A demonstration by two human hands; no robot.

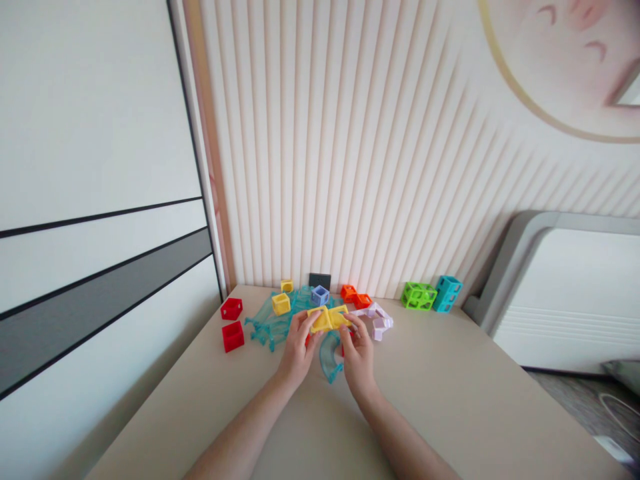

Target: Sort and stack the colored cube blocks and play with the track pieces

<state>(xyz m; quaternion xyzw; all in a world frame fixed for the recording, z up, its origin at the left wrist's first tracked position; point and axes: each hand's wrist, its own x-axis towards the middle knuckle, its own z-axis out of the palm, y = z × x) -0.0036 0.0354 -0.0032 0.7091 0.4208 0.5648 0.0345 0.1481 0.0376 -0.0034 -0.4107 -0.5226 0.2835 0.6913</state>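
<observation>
Both my hands show in the head view: the left hand (297, 350) grasps one end of a pair of yellow blocks (327, 320), the right hand (359, 353) the other. From that pair, I see a clear teal curved track (327, 365) at 6 o'clock on the worktop (425, 393), partly overlapped by my fingers. Two red blocks (233, 337) sit at 9 o'clock, a lilac piece (380, 323) at 3, orange blocks (349, 293) near 2, and a blue block (320, 295) toward 12. Farther out near 3 o'clock, a green block (419, 296) stands just beside a teal block (447, 294).
</observation>
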